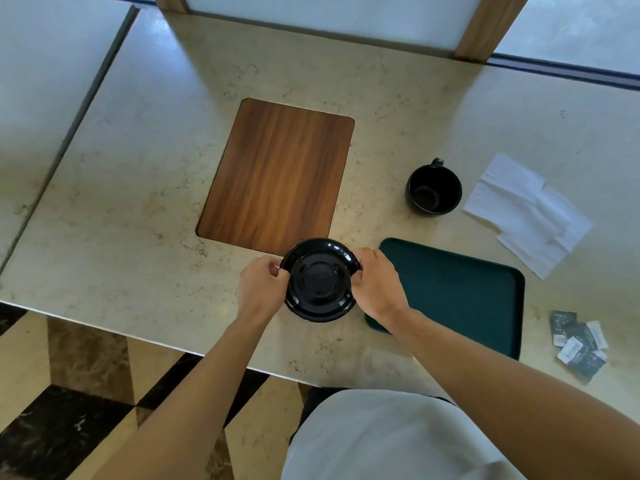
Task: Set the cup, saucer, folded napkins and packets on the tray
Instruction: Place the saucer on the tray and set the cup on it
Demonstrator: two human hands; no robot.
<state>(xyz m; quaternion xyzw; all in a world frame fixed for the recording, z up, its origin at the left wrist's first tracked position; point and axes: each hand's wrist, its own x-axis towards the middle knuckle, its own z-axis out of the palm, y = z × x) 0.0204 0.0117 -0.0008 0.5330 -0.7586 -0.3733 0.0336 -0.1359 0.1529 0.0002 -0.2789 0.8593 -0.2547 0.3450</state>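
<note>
Lower centre of frame: left hand (265,284) and right hand (375,284) pinch opposite rims of black saucer (320,280), held beside empty green tray (460,292). Glossy ceramic: rigid, likely slippery, breakable. Rim grip suits. Cup (433,190), napkins (530,211), packets (580,344) wait at right.

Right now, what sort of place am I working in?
Probably a hotel or café service counter: a marble-look counter with an inset wooden panel, a black cup, black saucer, dark green tray and drink packets.
</note>
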